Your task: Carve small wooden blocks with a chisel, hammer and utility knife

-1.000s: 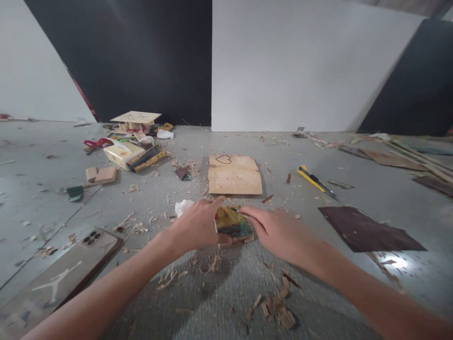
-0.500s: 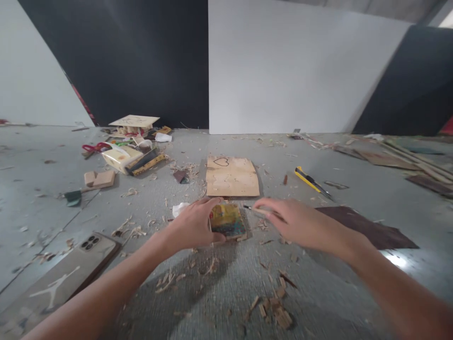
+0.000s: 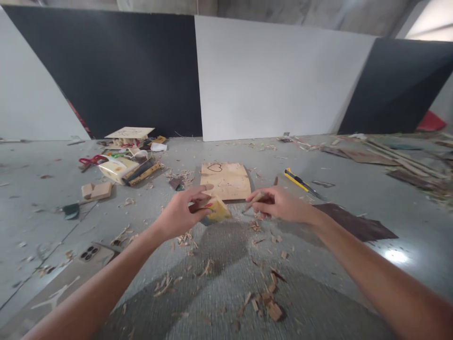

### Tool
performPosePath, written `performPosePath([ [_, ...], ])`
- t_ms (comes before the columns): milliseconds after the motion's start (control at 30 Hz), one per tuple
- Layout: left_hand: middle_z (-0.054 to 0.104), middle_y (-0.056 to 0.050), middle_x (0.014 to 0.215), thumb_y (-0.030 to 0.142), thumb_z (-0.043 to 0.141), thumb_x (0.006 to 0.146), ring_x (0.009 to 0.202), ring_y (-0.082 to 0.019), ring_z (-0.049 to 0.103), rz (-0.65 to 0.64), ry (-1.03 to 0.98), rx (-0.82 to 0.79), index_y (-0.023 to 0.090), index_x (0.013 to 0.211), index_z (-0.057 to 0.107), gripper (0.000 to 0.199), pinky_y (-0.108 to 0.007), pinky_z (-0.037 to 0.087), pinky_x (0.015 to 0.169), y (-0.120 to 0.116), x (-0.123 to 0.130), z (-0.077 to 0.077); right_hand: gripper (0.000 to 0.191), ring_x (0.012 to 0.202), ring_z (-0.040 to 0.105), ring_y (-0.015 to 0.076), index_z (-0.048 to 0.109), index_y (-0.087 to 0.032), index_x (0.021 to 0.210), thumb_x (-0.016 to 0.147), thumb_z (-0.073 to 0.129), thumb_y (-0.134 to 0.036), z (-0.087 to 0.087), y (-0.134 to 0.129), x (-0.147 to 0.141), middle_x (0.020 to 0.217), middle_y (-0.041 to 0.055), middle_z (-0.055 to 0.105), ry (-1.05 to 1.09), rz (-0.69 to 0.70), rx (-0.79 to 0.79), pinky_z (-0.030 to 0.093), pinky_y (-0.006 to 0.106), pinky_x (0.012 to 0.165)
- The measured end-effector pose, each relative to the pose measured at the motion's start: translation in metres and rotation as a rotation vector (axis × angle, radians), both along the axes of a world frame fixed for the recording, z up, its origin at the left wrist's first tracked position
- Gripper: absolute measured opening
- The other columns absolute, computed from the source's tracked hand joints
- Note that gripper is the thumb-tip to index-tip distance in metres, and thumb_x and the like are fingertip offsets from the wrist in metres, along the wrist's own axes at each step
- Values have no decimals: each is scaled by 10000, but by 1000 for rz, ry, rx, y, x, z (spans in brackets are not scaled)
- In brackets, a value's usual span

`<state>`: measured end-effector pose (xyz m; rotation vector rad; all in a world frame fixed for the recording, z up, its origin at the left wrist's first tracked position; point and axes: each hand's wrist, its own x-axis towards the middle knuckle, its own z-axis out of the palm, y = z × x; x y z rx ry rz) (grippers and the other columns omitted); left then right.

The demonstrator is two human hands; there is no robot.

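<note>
My left hand [image 3: 184, 211] grips the left side of a small painted block [image 3: 217, 210], yellow with blue-green and red patches, held tilted. To its right, my right hand [image 3: 271, 203] is closed round a thin brush-like stick [image 3: 255, 200], its tip pointing down and left. Just beyond both hands lies a light wooden sheet [image 3: 228, 182] with a heart outline drawn near its upper left. The block and the sheet's near edge overlap in view, and whether they touch I cannot tell.
A yellow cutter knife [image 3: 299, 180] and a dark brown sheet [image 3: 356, 221] lie at the right. A phone [image 3: 67, 283] is at the lower left, near my left forearm. Beyond it are notched wood [image 3: 97, 190], a yellow box [image 3: 117, 168] and red scissors [image 3: 90, 161]. Shavings litter the floor.
My left hand has lifted and tilted the painted block, moving it left and towards the wooden sheet. My right hand still holds the stick, now pointing more steeply down. The camera view has shifted.
</note>
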<state>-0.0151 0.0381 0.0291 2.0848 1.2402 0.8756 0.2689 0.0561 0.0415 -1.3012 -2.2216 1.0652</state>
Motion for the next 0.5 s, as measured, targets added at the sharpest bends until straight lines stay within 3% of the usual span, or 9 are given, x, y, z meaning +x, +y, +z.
performPosePath([
  [200, 689, -53, 885, 304, 532, 839, 809, -207, 629, -83, 346, 60, 210, 980, 671, 219, -300, 470, 706, -9, 10, 0, 414, 507, 460, 121, 569, -179, 760, 898, 398, -530, 2, -8, -10, 591, -1, 531, -107, -113, 221, 324, 256, 482],
  [267, 690, -62, 964, 297, 547, 828, 890, -228, 635, -68, 354, 60, 225, 1042, 651, 249, -316, 474, 753, -9, 10, -1, 458, 493, 470, 127, 565, -182, 736, 905, 356, -552, -4, 0, -4, 585, 9, 549, -227, -125, 215, 309, 258, 470],
  [333, 657, -83, 1106, 308, 598, 793, 993, -238, 621, -37, 279, 19, 233, 1211, 558, 426, -325, 475, 819, -6, 7, -4, 485, 532, 530, 152, 596, -180, 795, 913, 314, -557, -14, 15, 12, 634, 35, 601, -340, -188, 241, 337, 263, 497],
  [433, 585, -126, 1223, 347, 683, 720, 1065, -243, 595, -83, 185, -100, 225, 1390, 348, 759, -329, 482, 849, 1, -2, -12, 432, 873, 613, 253, 578, -157, 1108, 893, 395, -485, -37, 44, 59, 981, 141, 658, -538, -553, 499, 418, 319, 713],
  [500, 583, -135, 1199, 335, 698, 701, 1020, -236, 611, -161, 161, -189, 219, 1414, 288, 830, -319, 502, 794, 5, -8, -16, 549, 1044, 557, 343, 489, -111, 1256, 855, 457, -484, -55, 59, 95, 1152, 234, 587, -730, -752, 501, 412, 400, 796],
])
